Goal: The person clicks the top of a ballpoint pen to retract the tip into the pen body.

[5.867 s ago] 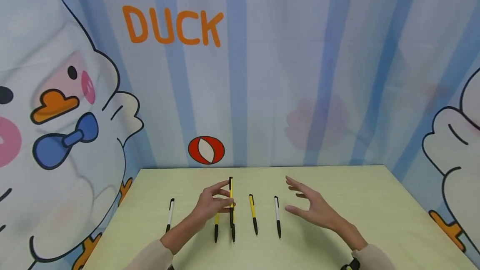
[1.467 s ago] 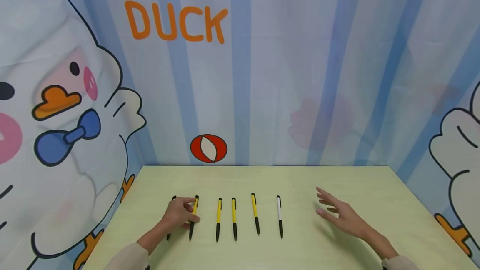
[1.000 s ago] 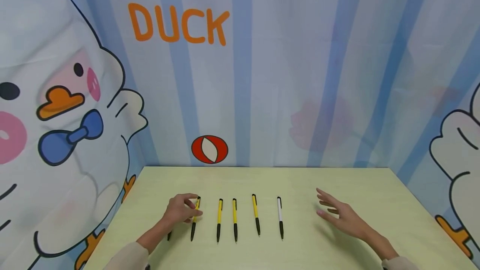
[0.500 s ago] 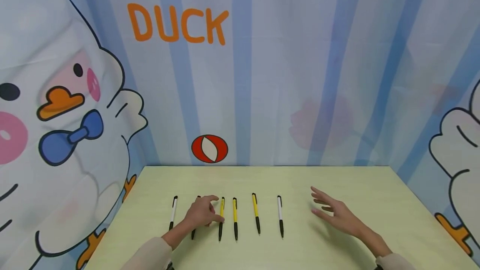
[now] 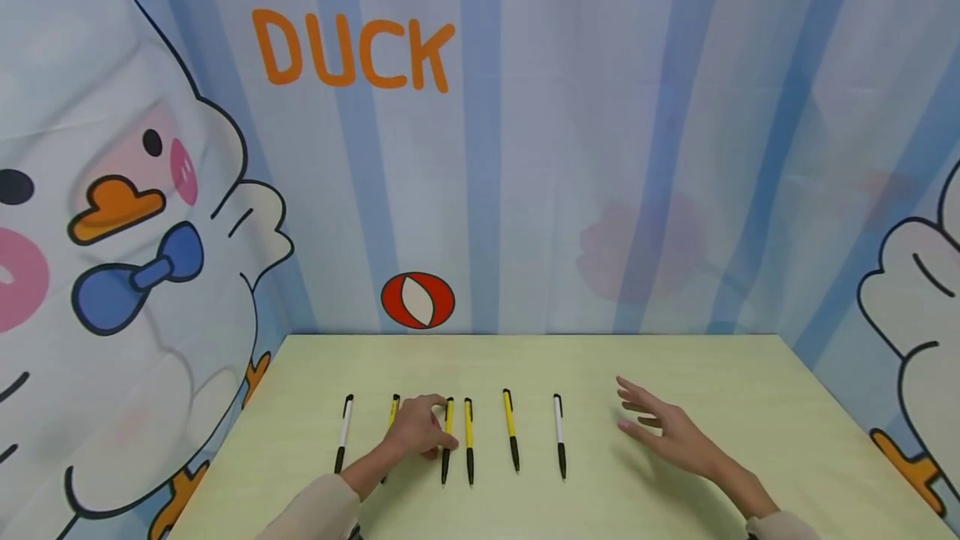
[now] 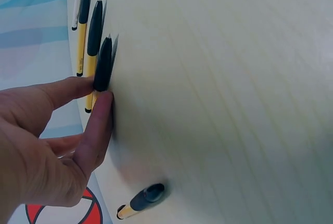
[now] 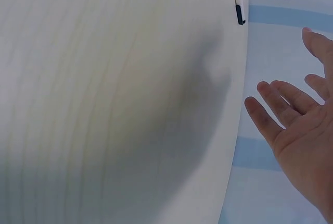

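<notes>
At the lower centre of the head view, your left hand [image 5: 415,427] pinches a yellow pen [image 5: 448,418]. Use light, even pressure so it doesn't knock the neighbouring pen [image 5: 469,440]. Your right hand [image 5: 671,433], lower right, hangs relaxed, holding nothing.

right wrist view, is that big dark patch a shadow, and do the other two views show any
Right wrist view: yes, apparently a broad, soft-edged shadow across the table; head view: a fainter one below the right hand; left wrist view: thin grey ones beside the pens.
</notes>
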The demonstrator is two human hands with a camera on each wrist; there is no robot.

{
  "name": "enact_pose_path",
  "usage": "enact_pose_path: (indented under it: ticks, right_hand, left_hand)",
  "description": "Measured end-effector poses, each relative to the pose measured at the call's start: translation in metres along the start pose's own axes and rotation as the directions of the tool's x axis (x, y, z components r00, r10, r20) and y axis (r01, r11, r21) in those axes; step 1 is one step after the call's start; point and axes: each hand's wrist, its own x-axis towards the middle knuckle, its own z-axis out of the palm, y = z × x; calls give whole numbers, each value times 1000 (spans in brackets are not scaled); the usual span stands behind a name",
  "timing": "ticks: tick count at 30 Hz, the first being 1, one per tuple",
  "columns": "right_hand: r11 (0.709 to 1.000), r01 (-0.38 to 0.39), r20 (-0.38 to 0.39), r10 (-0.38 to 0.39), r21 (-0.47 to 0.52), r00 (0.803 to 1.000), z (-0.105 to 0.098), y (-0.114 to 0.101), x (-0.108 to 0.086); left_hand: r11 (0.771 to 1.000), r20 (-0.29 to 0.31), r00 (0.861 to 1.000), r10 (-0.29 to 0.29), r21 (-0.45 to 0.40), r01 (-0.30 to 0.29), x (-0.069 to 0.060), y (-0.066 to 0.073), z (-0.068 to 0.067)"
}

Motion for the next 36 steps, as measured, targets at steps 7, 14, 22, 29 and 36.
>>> enact_pose_path:
  ticks: [7, 14, 22, 29, 36]
  right_hand:
    - [1000, -12, 27, 11, 21, 1000, 0, 0, 0]
    - [1000, -5, 21, 4, 21, 1000, -1, -1, 1]
    - [1000, -1, 24, 0, 12, 1000, 0, -5, 7]
    - [1000, 24, 10, -24, 0, 1000, 1, -5, 7]
    - [998, 65, 10, -65, 5, 998, 6, -13, 14]
  left_hand:
    - [999, -43, 999, -8, 52, 10, 1, 6, 2]
    - [999, -70, 996, -46, 12, 47, -3, 3, -3]
    - [990, -72, 995, -71, -124, 62, -12, 4, -16]
    - [957, -38, 997, -73, -284, 59, -18, 16, -20]
    - [900, -29, 998, -56, -433, 38, -15, 33, -13]
